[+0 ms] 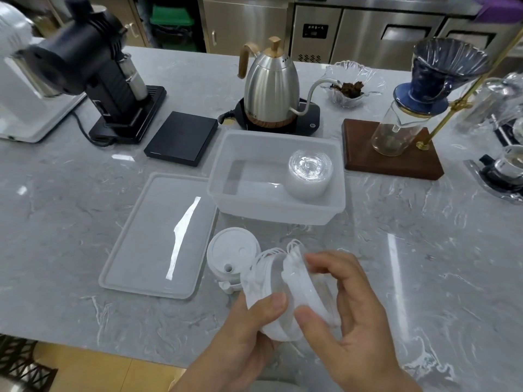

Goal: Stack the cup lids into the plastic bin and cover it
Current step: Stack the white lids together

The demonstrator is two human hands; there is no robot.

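Observation:
A translucent plastic bin (223,176) stands mid-counter with a stack of clear cup lids (310,172) in its right end. Its flat cover (158,236) lies to the left of it on the counter. Near the front edge both hands hold a bunch of clear cup lids (278,281) on its side. My left hand (249,332) grips the bunch from below. My right hand (351,312) pinches the lids at its right end. A stack of white sip lids (230,257) rests on the counter just left of the held bunch.
A steel gooseneck kettle (270,91) on a base, a black scale (182,138) and a black grinder (110,75) line the back. A glass bowl (351,83), a pour-over stand on a wooden base (390,159) and glassware (503,171) fill the right.

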